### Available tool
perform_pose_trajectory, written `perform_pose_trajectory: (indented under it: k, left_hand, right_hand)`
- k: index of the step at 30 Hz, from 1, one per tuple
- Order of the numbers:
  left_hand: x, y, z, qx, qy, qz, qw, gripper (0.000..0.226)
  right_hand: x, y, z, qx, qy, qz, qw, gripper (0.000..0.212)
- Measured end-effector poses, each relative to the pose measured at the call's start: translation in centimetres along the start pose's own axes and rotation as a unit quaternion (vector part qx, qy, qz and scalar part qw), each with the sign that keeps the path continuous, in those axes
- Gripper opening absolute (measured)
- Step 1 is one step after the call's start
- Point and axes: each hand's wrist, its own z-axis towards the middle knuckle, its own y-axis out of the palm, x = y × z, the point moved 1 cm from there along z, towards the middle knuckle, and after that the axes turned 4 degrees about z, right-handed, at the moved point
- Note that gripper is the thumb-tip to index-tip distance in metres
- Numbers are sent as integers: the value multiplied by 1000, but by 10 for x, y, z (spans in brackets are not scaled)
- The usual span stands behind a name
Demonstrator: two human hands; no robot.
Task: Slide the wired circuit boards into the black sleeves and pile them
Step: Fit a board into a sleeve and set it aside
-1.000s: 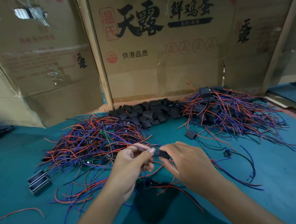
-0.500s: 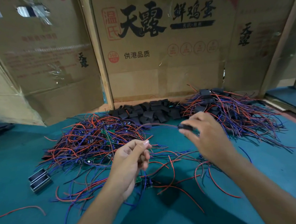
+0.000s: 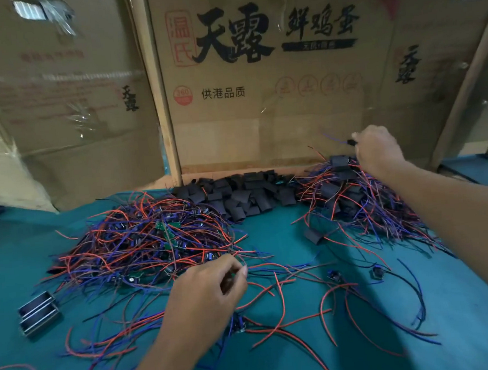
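Two bare hands were seen over a teal table cover (image 3: 461, 299), well apart. The right hand (image 3: 377, 149) was held above the pile of sleeved boards (image 3: 353, 194), at the far right of the cover, its fingers pinched on a sleeved board (image 3: 350, 142) with blue wires trailing. The left hand (image 3: 208, 288) was curled near the cover's middle, fingertips pinched on thin wires at the edge of the heap of unsleeved wired boards (image 3: 148, 243). Loose black sleeves (image 3: 237, 194) were heaped between the two piles, against a printed cardboard box (image 3: 259, 97).
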Motion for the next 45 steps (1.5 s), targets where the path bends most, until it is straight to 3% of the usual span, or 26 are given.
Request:
perform_pose_trajectory:
  k: [3, 6, 9, 10, 12, 15, 19, 26, 30, 32, 34, 36, 39, 43, 45]
  left_hand:
    - [-5, -1, 1, 18, 21, 108, 994, 22]
    - [-7, 1, 2, 14, 34, 174, 984, 21]
    - [-12, 4, 3, -44, -21, 231, 972, 29]
    - [-13, 5, 3, -54, -32, 246, 967, 31]
    - [-13, 6, 3, -73, -37, 261, 962, 32]
    - [-16, 7, 2, -80, -33, 280, 956, 33]
    - [-22, 8, 0, -73, -29, 286, 955, 34]
    - [-26, 13, 1, -70, -24, 270, 960, 34]
    - [-24, 12, 0, -59, -25, 253, 965, 31]
    - [-20, 11, 1, -29, -25, 212, 976, 28]
    - [-10, 10, 0, 10, -27, 164, 986, 45]
    - [3, 13, -4, 31, -17, 105, 994, 60]
    - [16, 18, -8, 33, 5, -3, 999, 44]
    - [17, 18, -7, 1, -2, -71, 997, 33]
    - [16, 19, -7, -23, 0, -126, 992, 37]
  right_hand:
    - [-6, 28, -14, -67, 50, -47, 995, 29]
    - [-37, 37, -21, -30, 114, -20, 993, 46]
    - [-98, 31, -28, 35, -54, 9, 998, 30]
    - [-122, 30, -35, 18, -114, 32, 993, 25]
    - [-165, 35, -45, -82, -139, 121, 979, 22]
    - [-209, 55, -50, -210, -100, 151, 961, 35]
    - [-230, 86, -54, -267, -23, 141, 953, 48]
    - [-228, 90, -61, -282, 43, 220, 933, 39]
    - [-208, 52, -72, -217, 73, 337, 913, 28]
    - [-198, 26, -93, -183, 88, 443, 873, 18]
    - [-193, 3, -130, -186, 68, 526, 827, 19]
    - [-191, -11, -172, -212, 46, 538, 815, 25]
    - [-185, -23, -220, -237, 71, 572, 782, 31]
    - [-169, -35, -241, -278, 113, 666, 683, 23]
    - [-165, -38, -242, -317, 117, 726, 599, 23]
